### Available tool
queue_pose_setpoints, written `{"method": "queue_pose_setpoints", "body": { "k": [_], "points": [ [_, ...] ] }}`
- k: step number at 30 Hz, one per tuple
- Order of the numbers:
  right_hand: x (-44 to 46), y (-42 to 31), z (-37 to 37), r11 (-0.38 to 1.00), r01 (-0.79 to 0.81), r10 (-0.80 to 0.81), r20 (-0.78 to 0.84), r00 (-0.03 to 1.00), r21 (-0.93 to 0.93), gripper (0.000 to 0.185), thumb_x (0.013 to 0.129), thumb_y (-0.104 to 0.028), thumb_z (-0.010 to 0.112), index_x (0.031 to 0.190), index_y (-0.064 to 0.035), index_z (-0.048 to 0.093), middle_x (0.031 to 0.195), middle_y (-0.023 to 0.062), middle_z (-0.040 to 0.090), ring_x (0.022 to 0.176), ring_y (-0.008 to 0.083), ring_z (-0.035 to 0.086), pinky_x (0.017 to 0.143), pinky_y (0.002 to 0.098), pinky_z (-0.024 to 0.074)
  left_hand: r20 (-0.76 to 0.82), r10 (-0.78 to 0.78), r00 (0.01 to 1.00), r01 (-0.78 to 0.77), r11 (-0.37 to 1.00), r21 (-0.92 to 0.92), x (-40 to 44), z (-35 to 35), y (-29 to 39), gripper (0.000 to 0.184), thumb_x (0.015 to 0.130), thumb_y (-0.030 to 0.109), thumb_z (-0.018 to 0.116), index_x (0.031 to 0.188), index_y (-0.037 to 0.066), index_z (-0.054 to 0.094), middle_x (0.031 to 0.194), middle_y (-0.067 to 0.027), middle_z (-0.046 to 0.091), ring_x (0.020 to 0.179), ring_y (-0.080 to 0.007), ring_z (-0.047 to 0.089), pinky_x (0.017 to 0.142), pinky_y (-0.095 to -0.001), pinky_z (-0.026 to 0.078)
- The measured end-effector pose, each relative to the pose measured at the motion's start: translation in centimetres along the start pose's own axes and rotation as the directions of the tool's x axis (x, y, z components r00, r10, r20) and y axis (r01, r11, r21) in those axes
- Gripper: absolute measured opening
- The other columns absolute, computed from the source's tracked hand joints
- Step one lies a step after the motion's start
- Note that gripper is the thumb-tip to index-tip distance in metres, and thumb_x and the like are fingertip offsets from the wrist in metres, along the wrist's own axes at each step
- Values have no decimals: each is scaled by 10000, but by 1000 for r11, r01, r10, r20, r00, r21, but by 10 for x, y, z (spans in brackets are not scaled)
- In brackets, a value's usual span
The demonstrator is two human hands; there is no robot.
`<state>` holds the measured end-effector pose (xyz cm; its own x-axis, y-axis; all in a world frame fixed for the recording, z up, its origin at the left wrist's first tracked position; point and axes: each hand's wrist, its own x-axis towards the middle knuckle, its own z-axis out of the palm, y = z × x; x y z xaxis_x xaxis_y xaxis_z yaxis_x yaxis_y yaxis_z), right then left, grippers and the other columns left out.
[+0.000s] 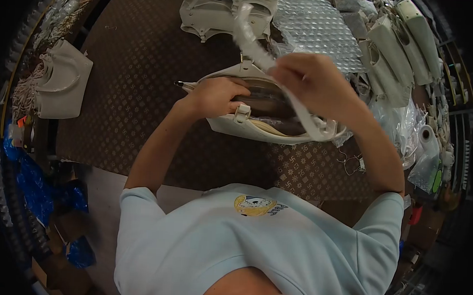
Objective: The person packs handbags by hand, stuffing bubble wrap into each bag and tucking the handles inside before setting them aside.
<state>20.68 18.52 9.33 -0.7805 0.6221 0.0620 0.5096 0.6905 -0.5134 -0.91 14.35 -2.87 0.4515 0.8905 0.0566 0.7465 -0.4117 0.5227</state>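
A cream handbag lies on the patterned brown table, its mouth unzipped and its brown lining showing. My left hand is at the left part of the opening, fingers curled over the near rim beside a strap loop; its fingertips are partly inside. Above the right part of the bag, my right hand is closed around a pale strap wrapped in clear plastic. One end of this strap rises toward the far side, and a pale length runs down to the bag's right end.
More cream bags stand at the far edge, beside bubble wrap. Another cream bag is at the left. Several bags and clear plastic lie at the right. Blue plastic is at the lower left.
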Motion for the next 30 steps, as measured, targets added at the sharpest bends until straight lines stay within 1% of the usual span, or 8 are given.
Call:
{"method": "queue_pose_setpoints", "body": {
  "k": [3,6,9,15,20,24,28,30],
  "points": [
    [-9,-22,-39,700,-60,214,-129,968,712,307,938,-244,464,870,-27,669,765,45,634,668,143,624,570,271,482,153,-2,988,4,1000,-9,8,-12,7,329,823,303,576,1036,62,643,931,-128,655,873,-303,612,766,-394,471],
    [-11,-14,-80,528,157,-13,-178,984,834,292,939,-233,472,954,-3,651,743,43,620,671,124,617,622,260,515,378,-75,923,101,994,-51,23,-14,7,417,868,409,504,984,40,660,911,-144,653,851,-289,619,759,-383,470],
    [-47,119,-182,690,74,11,-113,994,720,309,939,-257,474,968,2,640,732,39,615,645,110,604,602,248,503,587,-133,798,208,976,-61,40,-21,27,573,873,525,465,915,-8,672,901,-175,649,837,-278,618,762,-375,463],
    [13,40,-193,955,-14,34,-64,997,295,352,938,-306,477,997,12,619,708,29,604,592,82,579,561,223,478,529,11,849,73,988,-138,50,2,8,586,834,540,505,1062,17,638,1040,-178,633,990,-311,584,858,-368,439],
    [38,-11,-199,990,-95,90,-52,995,-104,394,937,-346,479,1020,20,601,688,21,594,548,58,558,528,203,457,619,-22,785,124,985,-121,52,-2,7,756,810,645,449,1204,7,551,1217,-208,543,1156,-332,490,979,-372,367],
    [42,-4,-218,986,5,-50,266,963,167,384,882,-371,576,950,4,627,615,3,579,562,51,570,575,211,494,608,-17,794,120,984,-129,52,2,1,737,811,634,456,1219,27,544,1236,-203,530,1162,-329,485,986,-370,361],
    [22,-38,-199,986,80,-120,284,951,147,382,873,-374,584,931,0,638,643,14,608,592,84,595,634,232,512,559,-33,829,130,982,-134,50,7,0,615,843,537,500,1201,41,559,1200,-175,563,1123,-318,518,955,-369,391],
    [7,-51,-174,931,180,-246,-181,952,-317,362,900,-345,543,882,2,643,688,37,635,643,125,622,670,258,511,557,-27,830,123,983,-135,50,7,0,615,841,537,502,1200,40,559,1201,-174,562,1123,-318,519,955,-370,391]
  ]
}}
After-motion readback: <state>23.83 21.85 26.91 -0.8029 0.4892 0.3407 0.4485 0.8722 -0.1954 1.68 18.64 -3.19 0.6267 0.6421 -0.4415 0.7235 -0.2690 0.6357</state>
